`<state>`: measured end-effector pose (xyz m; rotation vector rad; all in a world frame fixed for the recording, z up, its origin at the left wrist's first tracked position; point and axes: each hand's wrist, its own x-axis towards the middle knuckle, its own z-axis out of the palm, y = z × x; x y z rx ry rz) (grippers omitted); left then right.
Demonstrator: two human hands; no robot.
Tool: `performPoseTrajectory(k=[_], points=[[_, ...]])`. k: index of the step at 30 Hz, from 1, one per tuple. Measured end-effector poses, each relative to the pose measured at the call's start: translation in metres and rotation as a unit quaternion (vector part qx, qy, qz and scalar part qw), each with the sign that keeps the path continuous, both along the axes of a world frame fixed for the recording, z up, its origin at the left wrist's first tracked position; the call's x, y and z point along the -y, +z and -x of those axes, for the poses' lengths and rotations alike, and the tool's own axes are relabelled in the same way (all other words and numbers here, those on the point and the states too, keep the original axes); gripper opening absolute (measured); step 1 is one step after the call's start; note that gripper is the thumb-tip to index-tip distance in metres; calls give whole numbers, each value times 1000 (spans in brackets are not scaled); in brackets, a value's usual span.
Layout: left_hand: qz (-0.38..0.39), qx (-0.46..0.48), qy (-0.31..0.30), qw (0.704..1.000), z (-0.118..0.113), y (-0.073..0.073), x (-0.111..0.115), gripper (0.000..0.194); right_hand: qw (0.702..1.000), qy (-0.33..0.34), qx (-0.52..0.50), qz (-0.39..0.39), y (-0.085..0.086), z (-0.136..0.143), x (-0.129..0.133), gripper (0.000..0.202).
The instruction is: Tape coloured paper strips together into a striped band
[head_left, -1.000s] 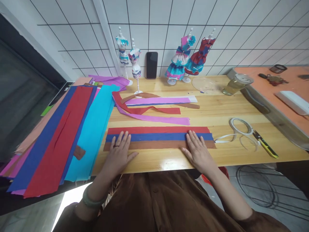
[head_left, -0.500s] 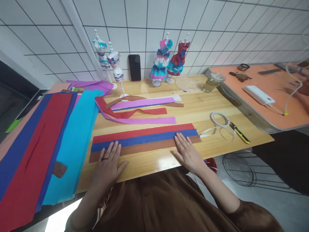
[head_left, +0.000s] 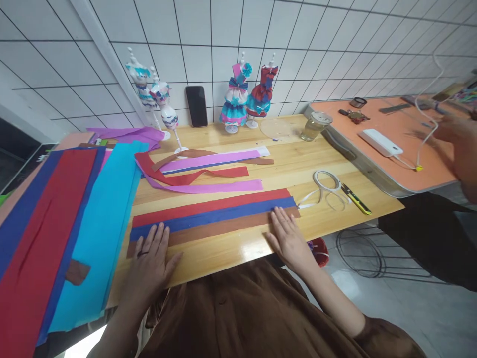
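red strip, blue strip, brown strip, dark-gridded white tiles

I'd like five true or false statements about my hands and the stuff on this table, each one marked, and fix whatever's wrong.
1. The blue strip lies between the red strip and the brown strip. True.
2. The right hand is gripping the cutter. False: the right hand lies flat with fingers on the strips; the cutter lies apart from it.
3. The phone stands against the tiled wall. True.
4. The tape roll sits on the cyan sheets. False: the tape roll lies on the bare wooden table, near the cutter.
5. The left hand wears a ring. True.
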<state>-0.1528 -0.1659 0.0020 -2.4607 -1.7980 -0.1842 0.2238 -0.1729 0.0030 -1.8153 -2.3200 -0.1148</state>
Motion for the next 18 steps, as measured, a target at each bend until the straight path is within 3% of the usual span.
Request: performPoseTrajectory(k=[2, 7, 11, 13, 18], points=[[-2, -1, 0, 1000, 0, 1, 0, 76, 1000, -4, 0, 8, -1, 7, 0, 60], [-3, -2, -7, 1000, 0, 2, 0, 79, 988, -155, 25, -2, -7, -5, 9, 70], [-1, -1, -3, 1000, -1, 2, 0, 79, 977, -211, 36, 0, -3, -7, 13, 78], [0, 1, -3, 1000, -1, 2, 0, 78, 980, -198, 25, -16, -1, 3, 11, 79], [2, 3, 2, 1000, -1, 1, 1, 73, 998, -66, -10, -22, -2, 32, -1, 73]])
